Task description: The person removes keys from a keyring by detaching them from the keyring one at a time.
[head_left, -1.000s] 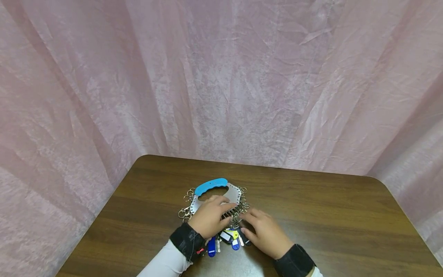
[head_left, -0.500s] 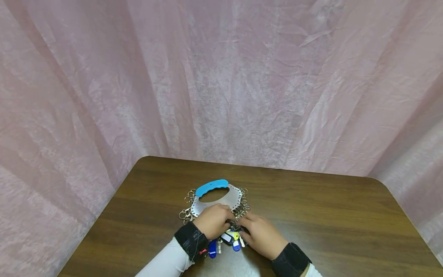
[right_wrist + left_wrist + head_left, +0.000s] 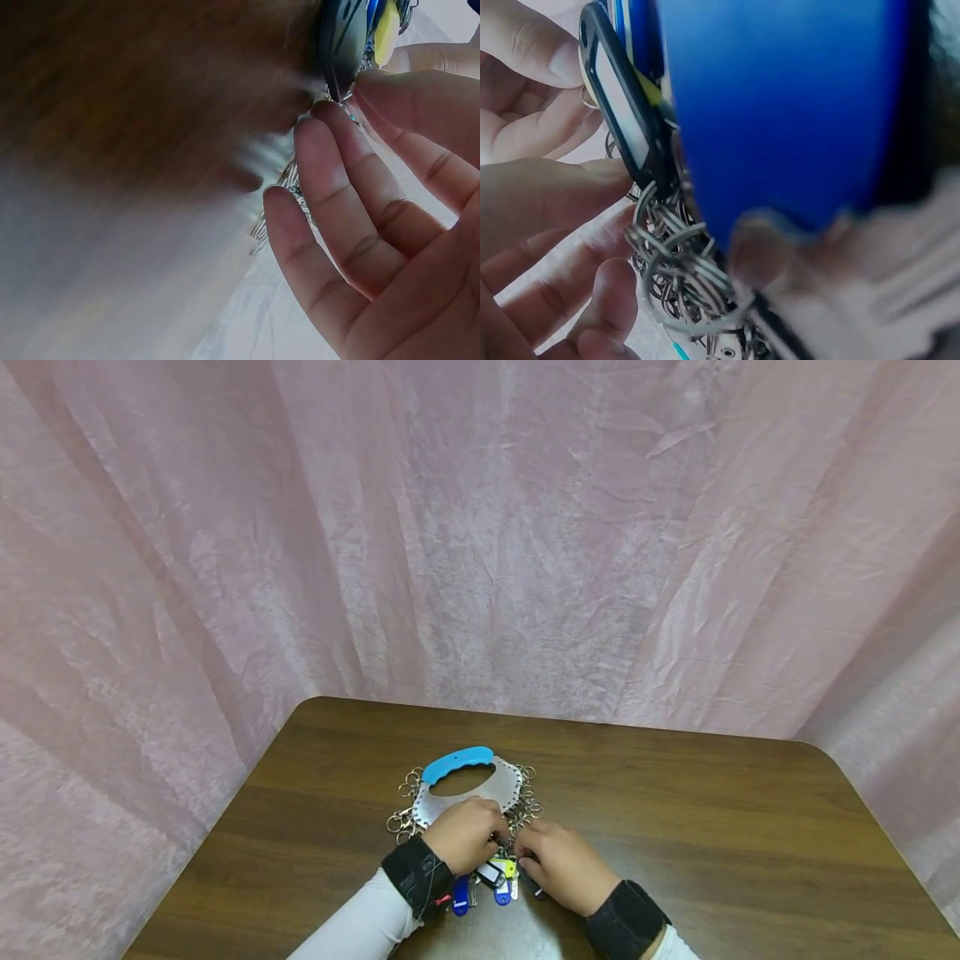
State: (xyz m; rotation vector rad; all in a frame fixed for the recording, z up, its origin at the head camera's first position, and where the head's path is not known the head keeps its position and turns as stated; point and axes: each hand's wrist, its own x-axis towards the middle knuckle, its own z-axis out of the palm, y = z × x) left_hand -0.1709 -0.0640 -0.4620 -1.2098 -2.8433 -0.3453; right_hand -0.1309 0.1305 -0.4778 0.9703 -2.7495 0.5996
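Observation:
On the brown table lies a metal key-holder plate point(image 3: 480, 793) with a blue handle point(image 3: 457, 763) and many rings along its edge. My left hand point(image 3: 465, 837) curls at its near edge, thumb and fingers gripping at a key ring point(image 3: 682, 277), beside a black key tag point(image 3: 622, 109) with a white label. Facing it, my right hand point(image 3: 562, 864) pinches a dark key tag point(image 3: 345, 45) near its ring end. Between and below the hands lie a yellow tag point(image 3: 504, 866), a blue tag point(image 3: 460, 897) and keys. The fingers hide the exact ring being held.
The wooden table point(image 3: 712, 827) stretches to both sides and behind the plate. Pink curtains point(image 3: 480, 543) hang behind it. Black wristbands point(image 3: 626, 918) circle both wrists. More rings point(image 3: 408, 783) fringe the plate's left side.
My left hand has drawn back off the plate toward its near edge, and its fingers have curled in. My right fingers have closed too, and the dark tag beneath them has shifted slightly.

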